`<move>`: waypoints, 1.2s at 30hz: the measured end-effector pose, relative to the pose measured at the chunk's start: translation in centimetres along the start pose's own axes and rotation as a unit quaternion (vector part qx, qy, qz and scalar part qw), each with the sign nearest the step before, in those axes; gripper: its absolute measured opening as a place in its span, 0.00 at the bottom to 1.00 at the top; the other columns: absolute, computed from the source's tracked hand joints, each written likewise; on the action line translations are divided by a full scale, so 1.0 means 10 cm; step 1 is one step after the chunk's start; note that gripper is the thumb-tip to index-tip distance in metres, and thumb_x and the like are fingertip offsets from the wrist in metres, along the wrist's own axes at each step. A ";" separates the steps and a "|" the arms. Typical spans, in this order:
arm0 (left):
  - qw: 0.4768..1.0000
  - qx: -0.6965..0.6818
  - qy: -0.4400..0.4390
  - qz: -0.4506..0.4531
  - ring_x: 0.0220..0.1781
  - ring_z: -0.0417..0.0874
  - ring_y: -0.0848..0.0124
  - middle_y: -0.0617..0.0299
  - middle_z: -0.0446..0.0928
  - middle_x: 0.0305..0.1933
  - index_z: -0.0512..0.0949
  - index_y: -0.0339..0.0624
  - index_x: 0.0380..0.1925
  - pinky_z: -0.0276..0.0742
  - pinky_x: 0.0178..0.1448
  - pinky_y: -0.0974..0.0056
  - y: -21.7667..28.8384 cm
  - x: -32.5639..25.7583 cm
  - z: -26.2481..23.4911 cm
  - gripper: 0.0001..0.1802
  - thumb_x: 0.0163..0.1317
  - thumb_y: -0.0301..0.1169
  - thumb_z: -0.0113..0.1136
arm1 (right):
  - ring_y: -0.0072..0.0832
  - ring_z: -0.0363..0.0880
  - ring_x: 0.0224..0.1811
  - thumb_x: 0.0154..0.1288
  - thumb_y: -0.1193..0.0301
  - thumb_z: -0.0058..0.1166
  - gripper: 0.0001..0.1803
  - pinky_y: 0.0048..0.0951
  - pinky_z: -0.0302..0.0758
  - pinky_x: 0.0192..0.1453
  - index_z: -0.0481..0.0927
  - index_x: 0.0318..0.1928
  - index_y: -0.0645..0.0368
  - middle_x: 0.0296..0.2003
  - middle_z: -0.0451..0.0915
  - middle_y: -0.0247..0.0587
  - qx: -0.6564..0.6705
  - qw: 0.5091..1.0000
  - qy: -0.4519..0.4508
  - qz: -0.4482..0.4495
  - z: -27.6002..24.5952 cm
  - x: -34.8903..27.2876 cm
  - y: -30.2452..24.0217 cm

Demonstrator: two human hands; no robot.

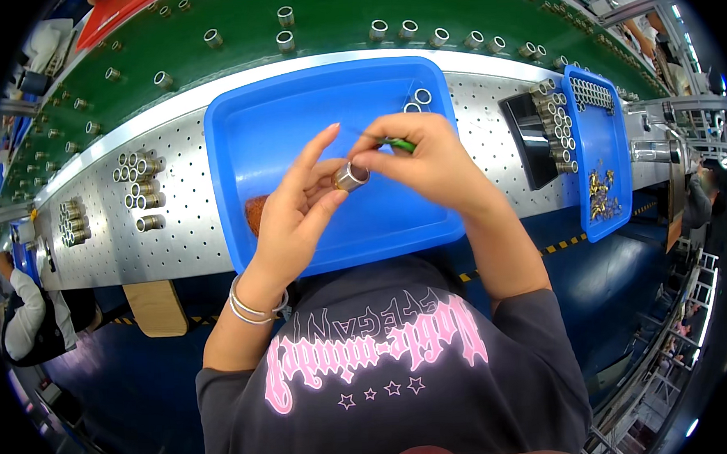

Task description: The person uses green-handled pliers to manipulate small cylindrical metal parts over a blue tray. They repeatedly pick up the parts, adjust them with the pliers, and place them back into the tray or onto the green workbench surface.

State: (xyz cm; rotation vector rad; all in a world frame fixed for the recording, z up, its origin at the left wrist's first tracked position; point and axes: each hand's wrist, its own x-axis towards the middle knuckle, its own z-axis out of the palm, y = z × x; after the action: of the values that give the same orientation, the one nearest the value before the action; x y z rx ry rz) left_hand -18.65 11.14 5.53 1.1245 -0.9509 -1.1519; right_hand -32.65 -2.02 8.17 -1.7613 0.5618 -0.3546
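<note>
Over a large blue tray [291,107], my left hand [289,218] grips a short metal sleeve [351,178] between thumb and fingers, its open end tilted up. My right hand [434,157] is closed around a slim tool with a green handle [400,145], and its fingertips meet the sleeve's rim. The tool's tip is hard to make out. Two more metal sleeves [423,97] stand in the tray's far right corner, beyond my right hand. A rough reddish-brown piece [255,213] lies at the tray's left wall, partly hidden by my left wrist.
Beyond the perforated metal table [187,154] runs a green conveyor belt [328,23] carrying scattered sleeves. Grouped sleeves [137,173] stand at left. On the right are a black stand [527,140], stacked sleeves [562,134] and another blue tray [590,149] with small brass-coloured parts.
</note>
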 end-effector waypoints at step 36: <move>0.956 -0.256 0.072 -0.123 0.48 0.79 0.67 0.48 0.74 0.51 0.63 0.37 0.60 0.77 0.52 0.70 -0.06 0.01 -0.10 0.27 0.60 0.25 0.55 | 0.27 0.79 0.30 0.61 0.77 0.53 0.03 0.25 0.76 0.39 0.75 0.31 0.64 0.29 0.81 0.49 0.301 0.931 0.105 -0.179 0.03 -0.09 -0.07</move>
State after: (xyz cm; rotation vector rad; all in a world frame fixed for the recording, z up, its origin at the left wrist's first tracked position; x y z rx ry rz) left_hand -17.74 11.19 4.72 0.8961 -0.3669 -1.3955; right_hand -33.11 -1.11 8.83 -1.2219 0.2327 -0.8819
